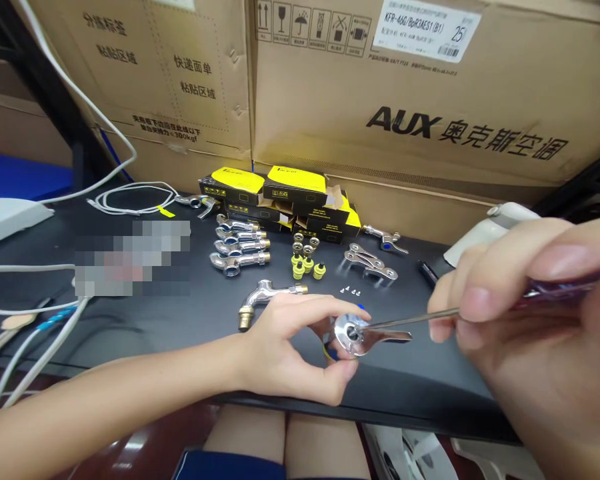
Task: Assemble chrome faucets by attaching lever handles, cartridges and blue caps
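Between thumb and fingers, my left hand holds a chrome faucet handle, its lever pointing right. A blue and yellow part shows partly beneath it. My right hand is closed around the purplish grip of a screwdriver, whose tip meets the hole in the handle's round end. Just behind my left hand lies a chrome faucet body with a brass end. Farther back are several chrome faucet bodies, yellow cartridges, chrome lever handles and small screws.
Black and yellow boxes are stacked at the back against large cardboard cartons. White cables and a blurred-out object lie left. A faucet, a black pen and a white container are on the right.
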